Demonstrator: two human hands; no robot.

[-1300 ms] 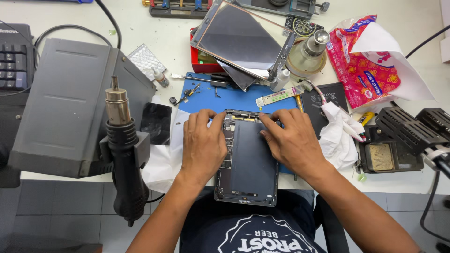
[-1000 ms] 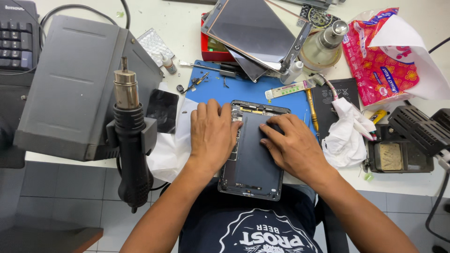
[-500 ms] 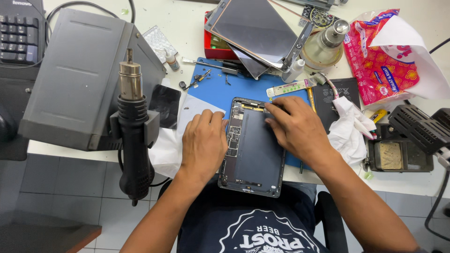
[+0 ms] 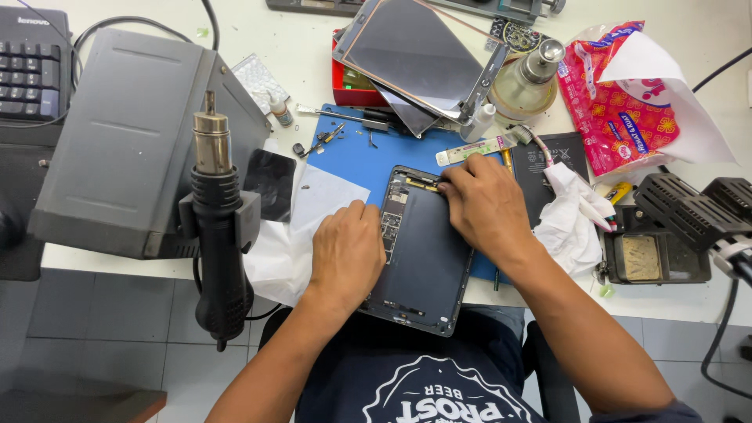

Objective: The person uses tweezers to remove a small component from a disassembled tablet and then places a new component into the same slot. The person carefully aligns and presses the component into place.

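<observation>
An opened dark tablet shell (image 4: 423,251) lies on a blue mat (image 4: 368,153), its near end overhanging the white bench edge. My left hand (image 4: 347,249) rests flat on the shell's left side, next to the exposed circuit strip. My right hand (image 4: 484,205) presses its fingertips on the shell's upper right corner, near a small yellow-edged part. Whether the fingers pinch anything is hidden.
A hot-air gun (image 4: 218,227) hangs on the side of a grey station (image 4: 125,141) at left. A detached screen panel (image 4: 415,59), glass bottle (image 4: 526,78), crumpled white cloth (image 4: 570,219), pink packet (image 4: 619,98), keyboard (image 4: 27,74) and black holder (image 4: 674,227) crowd the bench.
My right hand has slid from the shell's middle up to its upper right corner. My left hand moved down a little onto the left edge. The view drifted slightly.
</observation>
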